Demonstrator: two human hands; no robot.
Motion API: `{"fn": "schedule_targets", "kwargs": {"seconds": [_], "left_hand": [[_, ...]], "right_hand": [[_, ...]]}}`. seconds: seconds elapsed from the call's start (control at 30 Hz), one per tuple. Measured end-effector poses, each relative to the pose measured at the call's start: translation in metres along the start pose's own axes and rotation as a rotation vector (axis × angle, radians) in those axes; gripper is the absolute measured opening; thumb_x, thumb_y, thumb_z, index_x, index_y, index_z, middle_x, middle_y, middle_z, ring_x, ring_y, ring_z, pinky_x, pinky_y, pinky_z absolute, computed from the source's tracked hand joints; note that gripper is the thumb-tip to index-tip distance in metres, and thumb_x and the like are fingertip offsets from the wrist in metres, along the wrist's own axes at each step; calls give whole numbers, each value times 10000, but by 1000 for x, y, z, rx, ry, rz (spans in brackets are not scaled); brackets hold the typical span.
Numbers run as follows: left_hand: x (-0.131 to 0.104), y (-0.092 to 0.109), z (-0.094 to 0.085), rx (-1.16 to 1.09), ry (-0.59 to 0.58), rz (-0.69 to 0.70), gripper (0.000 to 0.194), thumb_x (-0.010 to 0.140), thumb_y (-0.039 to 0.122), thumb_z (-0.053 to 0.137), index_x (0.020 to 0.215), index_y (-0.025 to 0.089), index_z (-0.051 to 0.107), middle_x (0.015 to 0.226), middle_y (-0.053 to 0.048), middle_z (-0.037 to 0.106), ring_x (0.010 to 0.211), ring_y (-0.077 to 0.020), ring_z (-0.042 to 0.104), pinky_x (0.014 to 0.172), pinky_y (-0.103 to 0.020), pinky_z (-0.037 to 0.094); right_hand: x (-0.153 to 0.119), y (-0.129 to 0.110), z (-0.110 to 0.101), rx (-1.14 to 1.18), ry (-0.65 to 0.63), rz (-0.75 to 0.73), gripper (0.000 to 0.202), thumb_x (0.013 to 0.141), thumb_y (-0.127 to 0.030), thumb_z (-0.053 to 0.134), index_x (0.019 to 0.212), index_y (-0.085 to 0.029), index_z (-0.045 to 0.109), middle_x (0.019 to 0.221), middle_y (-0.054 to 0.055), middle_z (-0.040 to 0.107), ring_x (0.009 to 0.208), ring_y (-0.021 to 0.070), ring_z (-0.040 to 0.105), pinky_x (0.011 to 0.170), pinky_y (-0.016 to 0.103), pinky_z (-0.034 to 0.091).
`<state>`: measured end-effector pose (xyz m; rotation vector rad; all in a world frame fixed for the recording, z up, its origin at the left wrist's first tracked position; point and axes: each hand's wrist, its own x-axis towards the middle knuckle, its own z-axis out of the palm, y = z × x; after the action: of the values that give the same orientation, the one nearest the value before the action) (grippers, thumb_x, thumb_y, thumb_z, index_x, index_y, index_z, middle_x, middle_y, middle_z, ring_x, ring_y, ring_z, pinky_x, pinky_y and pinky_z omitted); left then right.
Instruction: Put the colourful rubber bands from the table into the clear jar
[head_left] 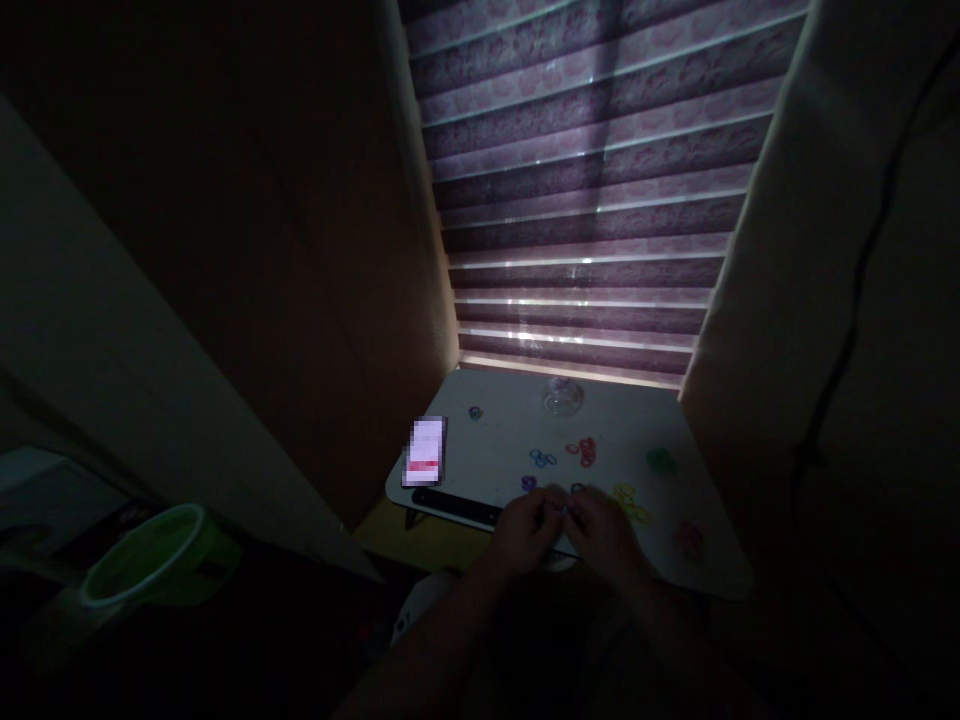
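My left hand [523, 525] and my right hand [604, 530] meet over the front edge of the small white table [495, 400]. The fingers of both are pinched together, and a tiny item between the fingertips is too dark to name. Just beyond them lie small coloured rings that look like elastic bands: purple ones [529, 483], blue ones [542, 458] and red ones [586, 452]. To the right of my right hand are yellow bands [630, 503], a green bunch [661, 459] and a pinkish-red bunch [688, 538].
A lit phone [424, 451] lies at the table's left edge, with a black strip [456, 506] along the front. A clear round container [562, 397] stands at the back, and a small multicoloured bunch [475, 412] lies left of it. A green bucket [150, 560] is at lower left.
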<state>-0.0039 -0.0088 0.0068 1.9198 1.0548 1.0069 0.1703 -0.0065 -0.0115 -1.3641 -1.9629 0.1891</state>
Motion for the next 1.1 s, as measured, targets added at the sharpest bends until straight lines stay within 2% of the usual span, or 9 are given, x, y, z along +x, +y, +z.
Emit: {"fn": "schedule_targets", "kwargs": {"seconds": [0.23, 0.6, 0.9, 1.1], "left_hand": [[0, -2, 2, 48, 13, -14, 164, 901, 219, 561, 1028, 190, 661, 952, -24, 730, 840, -154, 648, 787, -246, 486], [2, -5, 6, 89, 54, -16, 143, 941, 250, 521, 951, 191, 651, 868, -18, 712, 772, -147, 633, 714, -236, 448], [1, -4, 5, 98, 47, -26, 119, 937, 240, 525, 936, 189, 633, 862, -19, 707, 762, -143, 628, 704, -227, 443], [2, -5, 6, 181, 52, -48, 124, 934, 266, 541, 926, 183, 632, 829, -14, 697, 733, -141, 610, 690, -222, 436]], "right_hand": [[-1, -4, -4, 16, -1, -12, 103, 835, -231, 554, 733, -218, 555, 752, 24, 577, 696, 174, 518, 633, 274, 359], [-1, -5, -2, 8, -8, 6, 147, 876, -259, 537, 739, -218, 566, 753, 22, 573, 699, 172, 528, 639, 273, 359], [-2, -5, -3, -2, -14, -6, 132, 872, -253, 541, 751, -218, 579, 752, 24, 577, 698, 170, 525, 648, 274, 360], [0, -5, -4, -22, -24, -17, 136, 862, -233, 543, 727, -215, 553, 743, 20, 569, 681, 162, 514, 628, 266, 342]]}}
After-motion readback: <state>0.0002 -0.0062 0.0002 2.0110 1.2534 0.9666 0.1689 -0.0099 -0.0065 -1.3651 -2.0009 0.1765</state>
